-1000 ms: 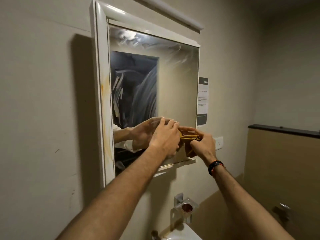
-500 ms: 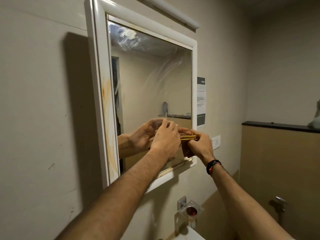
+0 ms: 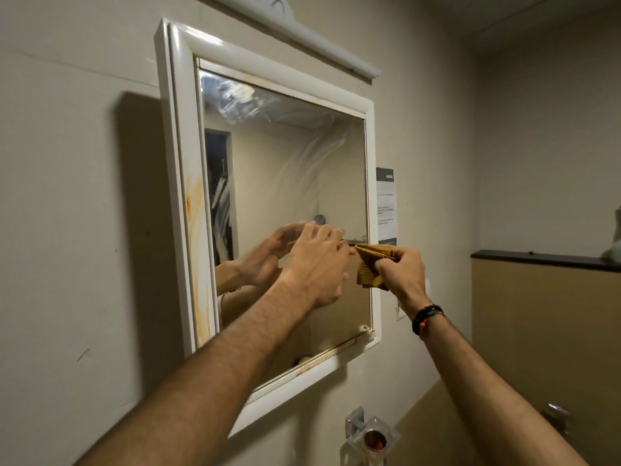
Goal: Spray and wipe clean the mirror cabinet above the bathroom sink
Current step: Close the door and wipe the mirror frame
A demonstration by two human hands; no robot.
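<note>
Fingers of right hand (image 3: 401, 270) bunched around yellow cloth (image 3: 369, 269) beside mirror (image 3: 285, 196), left hand (image 3: 316, 264) fingers relaxed, straight

Both arms reach up and forward, forearms bare. The left hand (image 3: 316, 267) is raised with fingers extended, nearly straight, back of the hand facing us. The right hand (image 3: 401, 272) is curled tight — thumb and fingers pinching — wrist bent slightly, a dark band around it

The paper notice (image 3: 386, 206) right of the mirror cabinet (image 3: 268, 105) carries print too small to read.
</note>
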